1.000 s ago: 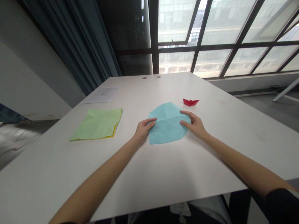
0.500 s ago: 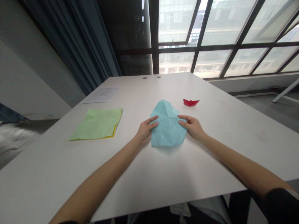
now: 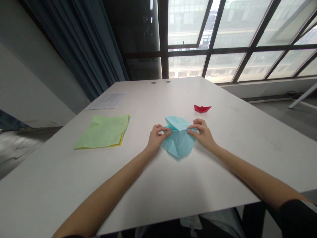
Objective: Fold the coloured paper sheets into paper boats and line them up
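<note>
A creased sheet of light blue paper is held over the white table between my two hands. My left hand pinches its left side between thumb and fingers. On the right side, my right hand grips the paper with thumb and index finger, the other fingers raised. A fold runs across between the hands, with a gap under the upper flap on the left. Beyond my right hand, a small red paper boat rests on the table, apart from it.
Left of my hands lies a stack of paper, green on top with yellow and blue edges below. Behind it is a printed white sheet. The white table reaches toward the windows, and a blue curtain hangs at left.
The blue paper has bent along its middle crease, its upper part lowering and its lower edge now coming to a point. My hands have moved slightly closer together.
</note>
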`<state>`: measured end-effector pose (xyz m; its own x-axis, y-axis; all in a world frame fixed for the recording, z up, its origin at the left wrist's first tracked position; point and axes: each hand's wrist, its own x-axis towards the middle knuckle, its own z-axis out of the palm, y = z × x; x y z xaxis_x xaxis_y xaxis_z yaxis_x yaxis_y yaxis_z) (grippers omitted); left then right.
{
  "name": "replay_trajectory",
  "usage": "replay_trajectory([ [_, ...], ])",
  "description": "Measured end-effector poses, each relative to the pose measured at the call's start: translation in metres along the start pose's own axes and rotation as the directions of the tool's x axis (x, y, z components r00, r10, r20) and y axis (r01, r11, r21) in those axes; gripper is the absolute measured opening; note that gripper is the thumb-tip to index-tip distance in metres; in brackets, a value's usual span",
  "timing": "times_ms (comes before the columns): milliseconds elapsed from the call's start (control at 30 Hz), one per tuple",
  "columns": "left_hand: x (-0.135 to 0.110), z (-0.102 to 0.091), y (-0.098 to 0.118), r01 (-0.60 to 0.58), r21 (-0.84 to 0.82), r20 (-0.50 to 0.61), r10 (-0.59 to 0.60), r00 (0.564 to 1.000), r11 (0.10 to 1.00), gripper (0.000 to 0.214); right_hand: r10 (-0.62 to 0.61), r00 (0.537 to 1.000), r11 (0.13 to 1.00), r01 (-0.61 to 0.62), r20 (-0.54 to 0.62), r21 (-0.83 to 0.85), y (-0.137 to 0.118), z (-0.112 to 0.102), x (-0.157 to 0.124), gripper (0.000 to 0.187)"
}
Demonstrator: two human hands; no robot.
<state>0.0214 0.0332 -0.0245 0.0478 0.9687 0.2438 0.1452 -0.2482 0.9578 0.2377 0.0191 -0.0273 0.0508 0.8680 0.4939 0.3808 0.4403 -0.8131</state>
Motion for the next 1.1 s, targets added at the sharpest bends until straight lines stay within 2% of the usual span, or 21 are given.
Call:
replay_trajectory([
  [67,-0.002,-0.003,0.007,-0.142,0.229,-0.029,0.152,0.988,0.963,0.011,-0.082,0.997,0.995,0.082,0.002,-0.063,-0.002,-0.001,0.0,0.019],
  [133,-0.004,-0.006,0.016,-0.291,0.351,0.033,0.299,0.954,0.89,0.007,-0.111,0.993,0.992,0.113,0.041,-0.054,-0.003,-0.002,-0.001,0.016],
  [200,-0.006,-0.008,0.025,-0.404,0.345,0.134,0.381,0.915,0.847,0.006,-0.099,0.993,0.995,0.1,0.07,-0.004,-0.004,-0.001,-0.002,0.015],
  [233,-0.007,-0.009,0.029,-0.421,0.308,0.174,0.385,0.906,0.853,0.006,-0.079,0.994,0.997,0.077,0.08,0.025,-0.005,0.0,-0.003,0.016],
  [300,-0.009,-0.009,0.035,-0.367,0.21,0.206,0.326,0.923,0.906,0.006,-0.034,0.994,0.995,0.024,0.105,0.094,-0.006,0.001,-0.004,0.018],
  [367,-0.01,-0.008,0.039,-0.252,0.123,0.194,0.225,0.955,0.96,0.008,-0.008,0.992,0.986,-0.013,0.128,0.167,-0.008,0.003,-0.005,0.023],
  [433,-0.01,-0.006,0.041,-0.164,0.068,0.164,0.151,0.975,0.984,0.011,-0.001,0.99,0.976,-0.03,0.14,0.216,-0.01,0.004,-0.006,0.028],
  [533,-0.008,-0.004,0.039,-0.085,0.021,0.171,0.08,0.982,0.996,0.013,0.007,0.977,0.972,-0.056,0.212,0.228,-0.011,0.004,-0.008,0.021],
  [633,-0.004,-0.004,0.033,0.063,-0.048,0.294,-0.046,0.955,0.997,0.03,-0.008,0.945,0.97,-0.072,0.327,0.233,-0.013,0.004,-0.008,0.02],
  [733,-0.002,-0.004,0.028,0.224,-0.106,0.438,-0.156,0.885,0.969,0.047,0.004,0.912,0.967,-0.108,0.41,0.232,-0.014,0.005,-0.009,0.02],
  [867,-0.002,-0.004,0.027,0.339,-0.145,0.523,-0.219,0.824,0.929,0.039,0.022,0.858,0.96,-0.161,0.514,0.227,-0.012,0.008,-0.011,0.023],
  [967,-0.003,-0.003,0.026,0.38,-0.144,0.509,-0.26,0.821,0.914,0.037,0.006,0.831,0.969,-0.142,0.556,0.203,-0.01,0.009,-0.012,0.026],
  [1100,-0.003,-0.001,0.021,0.352,-0.123,0.434,-0.269,0.86,0.928,0.033,-0.004,0.806,0.976,-0.125,0.591,0.178,-0.014,0.01,-0.013,0.034],
])
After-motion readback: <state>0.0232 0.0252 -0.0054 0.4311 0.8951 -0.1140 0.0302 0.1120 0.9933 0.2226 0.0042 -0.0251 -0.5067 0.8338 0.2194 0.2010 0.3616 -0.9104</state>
